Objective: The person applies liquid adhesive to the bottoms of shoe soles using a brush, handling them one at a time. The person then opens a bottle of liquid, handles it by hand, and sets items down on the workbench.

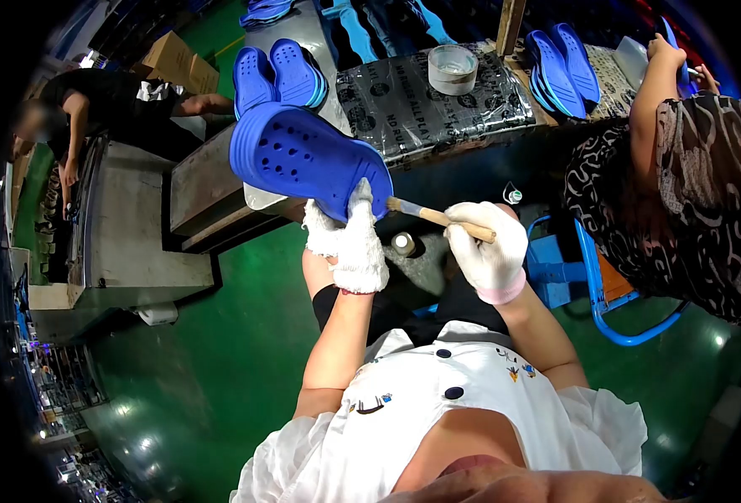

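Note:
A blue clog upper (303, 155) with rows of holes is tilted up in front of me. My left hand (358, 251), in a white knit glove, grips its narrower end with the thumb on top. In my right hand (488, 256), also gloved in white, is a wooden-handled brush (446, 220). The brush's bristles meet the clog's edge close to my left thumb, or nearly so; exact contact is hard to tell. Below the brush, a small bottle with a pale top (403, 244) stands between my knees.
A plastic-wrapped bench (421, 126) ahead bears a round translucent tub (453, 69). Stacks of blue soles (278, 75) lie left, with more blue soles (563, 67) right. One co-worker (681, 168) is at the right, another person (102, 109) bends at the left. A blue-framed chair (601, 285) stands nearby.

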`<state>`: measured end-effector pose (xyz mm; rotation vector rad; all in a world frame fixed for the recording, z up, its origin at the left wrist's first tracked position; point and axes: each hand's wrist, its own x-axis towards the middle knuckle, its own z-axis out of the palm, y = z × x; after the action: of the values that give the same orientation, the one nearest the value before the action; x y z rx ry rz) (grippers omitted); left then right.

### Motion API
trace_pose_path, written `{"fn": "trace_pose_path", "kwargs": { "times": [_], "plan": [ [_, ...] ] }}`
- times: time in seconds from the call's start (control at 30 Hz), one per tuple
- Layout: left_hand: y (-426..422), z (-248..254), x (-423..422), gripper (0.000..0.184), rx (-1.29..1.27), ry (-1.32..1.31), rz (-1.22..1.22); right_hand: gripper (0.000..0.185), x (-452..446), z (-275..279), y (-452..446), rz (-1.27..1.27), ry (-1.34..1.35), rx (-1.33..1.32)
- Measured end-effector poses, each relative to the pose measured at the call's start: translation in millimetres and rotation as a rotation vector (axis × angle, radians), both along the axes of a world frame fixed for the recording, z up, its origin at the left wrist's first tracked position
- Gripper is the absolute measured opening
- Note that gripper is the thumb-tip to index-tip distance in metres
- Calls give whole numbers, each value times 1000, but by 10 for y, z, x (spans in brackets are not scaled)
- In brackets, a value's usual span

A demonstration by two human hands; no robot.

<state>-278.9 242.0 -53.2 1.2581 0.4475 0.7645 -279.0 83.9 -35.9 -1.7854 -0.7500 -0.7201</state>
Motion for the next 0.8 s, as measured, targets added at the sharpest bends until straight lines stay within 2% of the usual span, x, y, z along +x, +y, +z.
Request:
{"fn": "trace_pose_path", "kwargs": {
  "times": [0.03,0.07,0.17,0.37,0.43,0.5,0.57,0.7,0.8],
  "plan": [
    [6,-16,4,45,1,-5,6,23,-2,20,-14,-53,-54,-68],
    [18,-31,7,45,-3,-4,7,23,-52,-21,-23,-71,77,-17],
    [12,-67,3,47,-75,-62,-15,22,-35,2,-57,-76,50,-9],
    [-3,-9,-9,48,-18,-9,16,17,-41,16,-82,-88,43,-85],
    [33,-28,-29,46,14,15,-19,15,-58,32,-88,-80,54,-67],
    [-5,-44,-27,46,-29,-24,-51,17,-90,16,-43,-20,184,48],
    [-30,-57,-10,45,-73,-73,-90,20,-56,62,-6,2,99,-51],
    [-12,-25,-15,48,-76,-47,-78,13,-54,70,-71,-80,85,-39],
    [-14,-55,-35,50,-59,-2,-106,12,-41,64,-64,-33,98,-17]
  ]
}}
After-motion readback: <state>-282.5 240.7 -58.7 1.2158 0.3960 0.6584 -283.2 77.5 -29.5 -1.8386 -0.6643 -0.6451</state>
